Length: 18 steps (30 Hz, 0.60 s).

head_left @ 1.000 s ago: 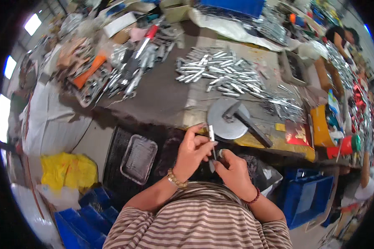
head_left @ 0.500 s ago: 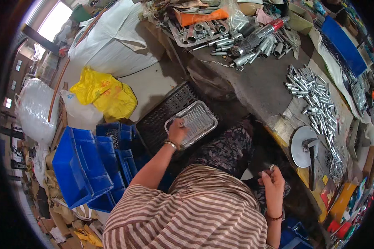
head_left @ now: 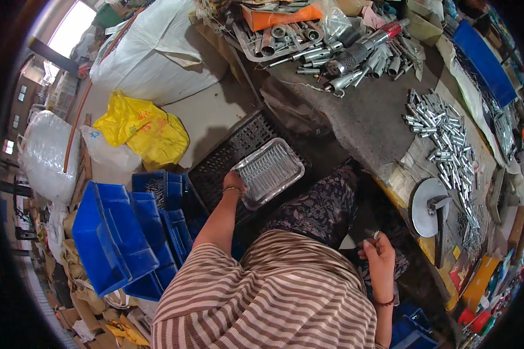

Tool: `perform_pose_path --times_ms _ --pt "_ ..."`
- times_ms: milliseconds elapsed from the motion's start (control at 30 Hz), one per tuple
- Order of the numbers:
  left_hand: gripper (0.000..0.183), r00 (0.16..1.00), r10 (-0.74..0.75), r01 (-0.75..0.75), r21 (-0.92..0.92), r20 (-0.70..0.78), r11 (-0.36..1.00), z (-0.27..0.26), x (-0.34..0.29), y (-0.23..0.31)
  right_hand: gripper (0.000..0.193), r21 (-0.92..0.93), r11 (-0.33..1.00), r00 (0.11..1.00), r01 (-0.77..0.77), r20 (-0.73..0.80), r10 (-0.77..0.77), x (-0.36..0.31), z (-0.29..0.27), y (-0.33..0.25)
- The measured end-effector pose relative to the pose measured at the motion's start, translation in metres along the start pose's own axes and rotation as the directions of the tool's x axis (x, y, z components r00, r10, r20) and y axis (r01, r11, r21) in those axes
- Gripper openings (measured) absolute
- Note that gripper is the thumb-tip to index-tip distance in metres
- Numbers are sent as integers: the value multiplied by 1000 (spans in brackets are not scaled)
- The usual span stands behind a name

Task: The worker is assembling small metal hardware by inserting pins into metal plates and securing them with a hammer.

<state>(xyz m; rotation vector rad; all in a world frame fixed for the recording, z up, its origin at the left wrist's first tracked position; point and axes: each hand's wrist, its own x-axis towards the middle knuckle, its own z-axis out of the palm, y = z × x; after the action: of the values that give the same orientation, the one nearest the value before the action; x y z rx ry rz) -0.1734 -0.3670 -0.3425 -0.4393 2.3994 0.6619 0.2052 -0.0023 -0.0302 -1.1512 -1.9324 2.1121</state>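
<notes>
My left hand [head_left: 233,181] is at the left rim of a shallow silver metal tray [head_left: 266,195], its fingers closed round the edge and partly hidden. Slim, shiny metal pieces [head_left: 269,167] lie side by side in this tray. Under it is a black perforated plastic crate [head_left: 218,168]. My right hand [head_left: 381,263] hangs beside my right thigh, away from the bench. Its fingers are curled in a pinch, with a small shiny metal bit [head_left: 376,235] at the fingertips, too small to name.
The workbench [head_left: 361,131] on the right carries a pile of short metal tubes [head_left: 445,139], a round metal disc [head_left: 426,206] and larger socket tools [head_left: 361,58]. Blue bins [head_left: 113,238] stand at left, near a yellow bag [head_left: 145,131] and a big white sack [head_left: 157,58].
My left hand has moved from above the tray's contents to its left rim, and the tray has shifted slightly. My right hand stays nearly where it was, fingers still curled.
</notes>
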Motion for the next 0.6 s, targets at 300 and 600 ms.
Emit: perform_pose_path --times_ms 300,600 --pt "38 985 -4 65 -346 174 936 15 -56 54 23 -66 997 995 -41 -89 35 7 0 23" --pt "36 933 356 -311 617 52 723 -39 -27 24 20 -46 999 1000 21 8 -20 8 -8 29"
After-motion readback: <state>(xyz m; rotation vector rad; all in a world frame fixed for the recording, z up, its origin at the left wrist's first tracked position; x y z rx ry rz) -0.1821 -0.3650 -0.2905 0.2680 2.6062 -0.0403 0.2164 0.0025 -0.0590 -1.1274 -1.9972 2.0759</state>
